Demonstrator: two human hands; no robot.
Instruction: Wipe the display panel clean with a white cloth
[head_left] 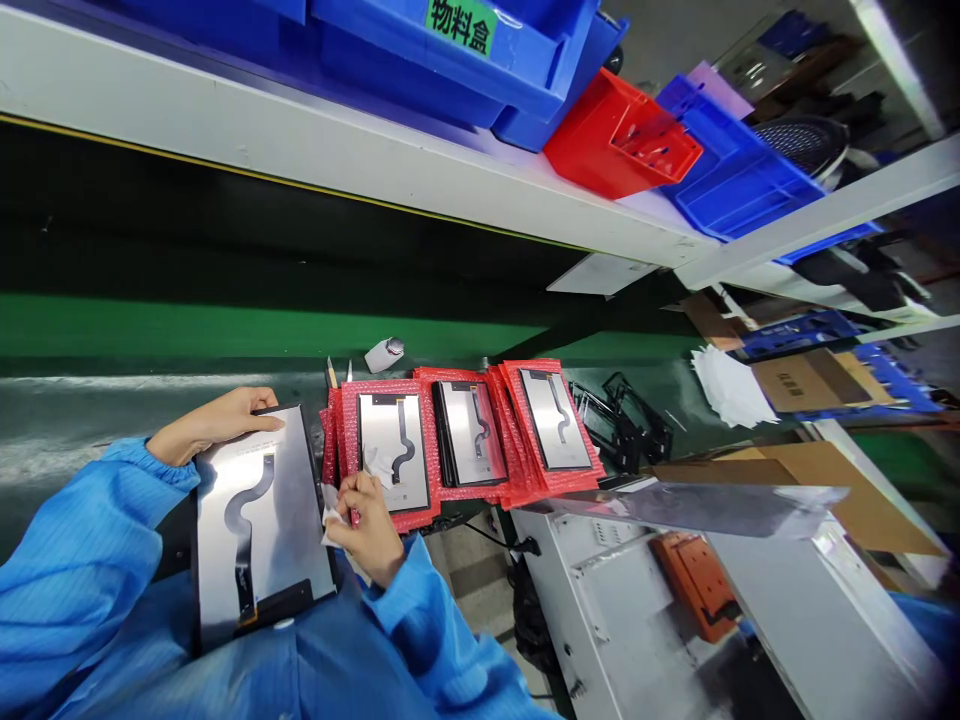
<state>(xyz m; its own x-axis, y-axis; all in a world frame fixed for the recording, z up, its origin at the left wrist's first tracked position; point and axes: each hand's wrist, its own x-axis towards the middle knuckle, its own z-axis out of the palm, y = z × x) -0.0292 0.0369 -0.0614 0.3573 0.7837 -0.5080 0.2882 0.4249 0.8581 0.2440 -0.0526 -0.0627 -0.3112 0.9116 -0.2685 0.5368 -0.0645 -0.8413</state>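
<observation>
the left arm is extended forward from the left edge, covered to the wrist by a blue sleeve [82,550] gathered at the cuff. the left hand [232,420] is turned inward, its thumb laid straight across and its fingers bent over beyond it, closed in a grip. the right arm is angled up and inward from the lower edge, clad in the same blue. the right hand [367,520] is held nearer the torso (also dressed in blue), its fingers curled and pressed toward the thumb in a pinch. both hands are left bare.
</observation>
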